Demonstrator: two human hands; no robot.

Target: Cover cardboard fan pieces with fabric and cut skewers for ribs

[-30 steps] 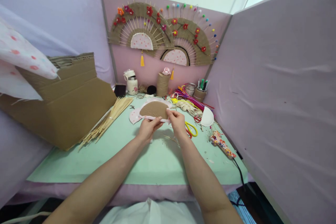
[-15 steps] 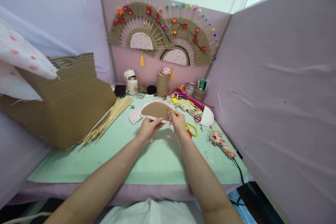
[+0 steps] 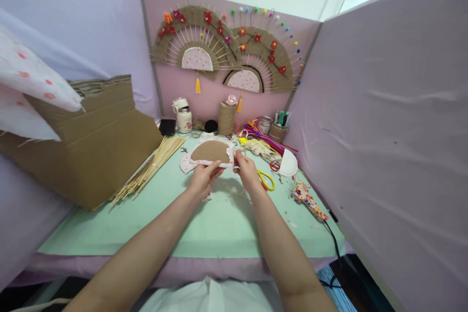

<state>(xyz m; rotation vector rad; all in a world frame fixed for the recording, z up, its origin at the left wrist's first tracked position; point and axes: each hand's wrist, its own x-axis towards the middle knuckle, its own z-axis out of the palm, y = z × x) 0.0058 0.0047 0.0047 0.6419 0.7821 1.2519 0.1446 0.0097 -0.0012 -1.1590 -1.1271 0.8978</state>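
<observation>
A brown cardboard half-circle is held tilted over the table, its edges wrapped in white fabric with pink dots. My left hand grips its straight lower edge, thumb on top and fingers beneath. At the right corner, a strip of fabric is folded over onto the cardboard. My right hand is closed at that corner, with thumb and fingertips at the fabric edge. Yellow-handled scissors lie just right of my right wrist. A flower-patterned glue gun with a black cord rests farther right.
Bamboo sticks lie at left beside a large cardboard piece. At the back stand a white bottle, a twine roll and a pen holder. A white half-circle lies at right. Two decorated fans hang behind.
The cardboard half-circle has shifted slightly left with my left hand. My right fingers have slid off its face to the right edge, exposing the folded fabric at the corner.
</observation>
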